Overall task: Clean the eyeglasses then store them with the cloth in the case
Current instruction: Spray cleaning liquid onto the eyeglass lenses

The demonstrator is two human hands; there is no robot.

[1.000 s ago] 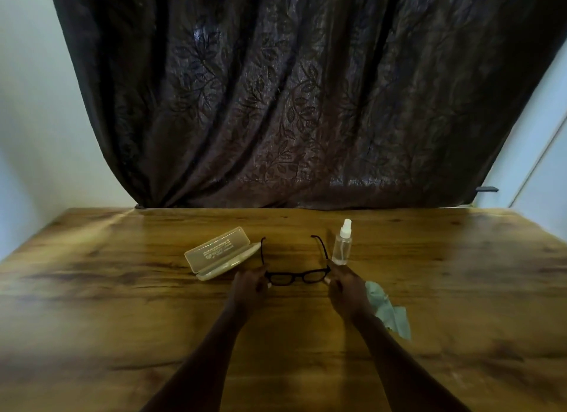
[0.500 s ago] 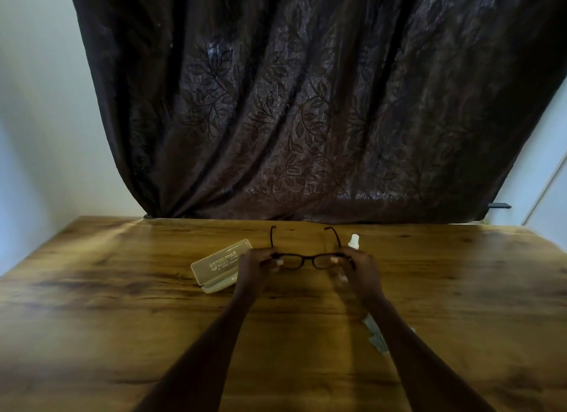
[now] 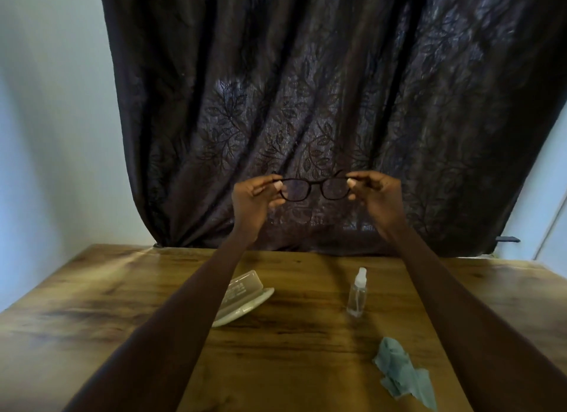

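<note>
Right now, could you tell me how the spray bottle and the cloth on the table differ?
The spray bottle stands upright, while the cloth lies crumpled flat. The bottle is clear with a white nozzle; the cloth is pale teal. The bottle sits farther from the person, the cloth nearer. Both rest untouched on the wooden table, on the right-hand side.

Setting: a room in a home, likely a living space or bedroom. Evidence: dark curtain [image 3: 322,104] with a woven leaf pattern, hanging in folds behind the table; plain pale painted wall [image 3: 52,120] on either side; wooden tabletop [image 3: 300,344] with strong grain and a glossy finish; white door edge or frame [image 3: 552,221] at far right.
</note>
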